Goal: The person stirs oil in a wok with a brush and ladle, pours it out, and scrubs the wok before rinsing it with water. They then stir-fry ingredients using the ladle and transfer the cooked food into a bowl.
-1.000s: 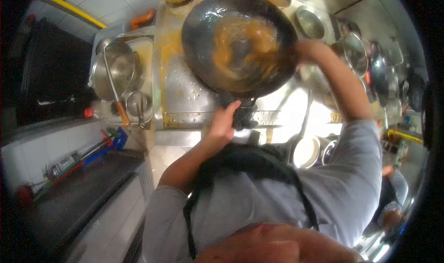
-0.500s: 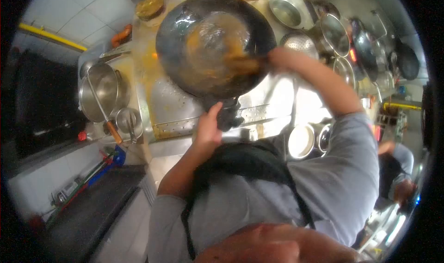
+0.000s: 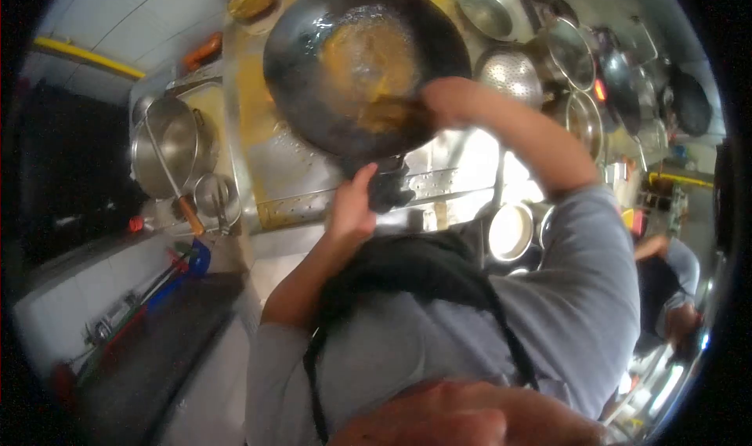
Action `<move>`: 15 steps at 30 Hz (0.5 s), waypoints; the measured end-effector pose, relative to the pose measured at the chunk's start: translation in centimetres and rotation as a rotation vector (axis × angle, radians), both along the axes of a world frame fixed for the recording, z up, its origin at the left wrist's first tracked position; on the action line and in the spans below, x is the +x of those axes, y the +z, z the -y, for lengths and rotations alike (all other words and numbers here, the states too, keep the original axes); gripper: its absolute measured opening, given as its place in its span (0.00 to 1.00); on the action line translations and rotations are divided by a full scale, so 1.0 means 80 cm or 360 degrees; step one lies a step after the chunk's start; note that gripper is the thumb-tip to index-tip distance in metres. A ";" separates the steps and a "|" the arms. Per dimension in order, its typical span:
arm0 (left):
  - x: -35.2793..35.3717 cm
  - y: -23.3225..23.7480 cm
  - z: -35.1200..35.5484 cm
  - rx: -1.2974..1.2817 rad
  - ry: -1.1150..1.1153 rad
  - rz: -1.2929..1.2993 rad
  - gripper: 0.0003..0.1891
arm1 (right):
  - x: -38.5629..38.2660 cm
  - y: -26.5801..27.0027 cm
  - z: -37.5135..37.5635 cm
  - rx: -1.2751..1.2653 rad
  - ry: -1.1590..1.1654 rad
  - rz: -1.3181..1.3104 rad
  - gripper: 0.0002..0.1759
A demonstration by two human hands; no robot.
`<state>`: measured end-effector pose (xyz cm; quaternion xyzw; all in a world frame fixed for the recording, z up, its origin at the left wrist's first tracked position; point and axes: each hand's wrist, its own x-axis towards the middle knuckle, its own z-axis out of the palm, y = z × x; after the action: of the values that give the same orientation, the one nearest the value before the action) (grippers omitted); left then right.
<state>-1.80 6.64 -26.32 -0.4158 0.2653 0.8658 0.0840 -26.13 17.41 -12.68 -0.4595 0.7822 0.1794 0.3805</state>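
Observation:
A large black wok [image 3: 294, 77] sits on the stove with foamy yellow-brown liquid [image 3: 368, 50] in its bowl. My left hand [image 3: 352, 207] is closed around a dark cloth [image 3: 389, 187] at the wok's near rim, thumb pointing up. Over the right side of the bowl, my right hand [image 3: 454, 103] is closed on a brown brush [image 3: 392, 115], blurred by motion. The brush's head is down in the liquid, and the fingers largely hide its handle end.
Left of the stove stands a steel pot [image 3: 168, 152] with a long wooden-handled tool across it. To the right are a perforated strainer [image 3: 509, 77], a steel bowl [image 3: 484, 13] and a white container [image 3: 511, 233]. Another person [image 3: 666, 281] is at far right.
My right hand and the brush have moved left and slightly down within the wok. The wok is tilted a little differently, and the liquid has shifted. My left hand keeps its hold.

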 end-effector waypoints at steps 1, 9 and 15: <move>-0.006 0.027 -0.002 0.0149 0.0118 -0.0114 0.16 | -0.006 -0.022 0.023 -0.0037 -0.0012 -0.0024 0.33; 0.016 0.029 0.010 -0.0430 -0.0232 -0.0694 0.33 | -0.011 -0.009 0.027 -0.0435 -0.0245 0.0527 0.41; 0.014 0.006 0.010 -0.0645 -0.0581 -0.1035 0.48 | -0.114 -0.053 0.039 -0.0008 -0.0174 -0.0402 0.26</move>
<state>-0.68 5.81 -25.87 -0.0754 0.5122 0.8531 0.0645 -35.23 14.26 -16.89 -0.3910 0.8483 0.2129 0.2868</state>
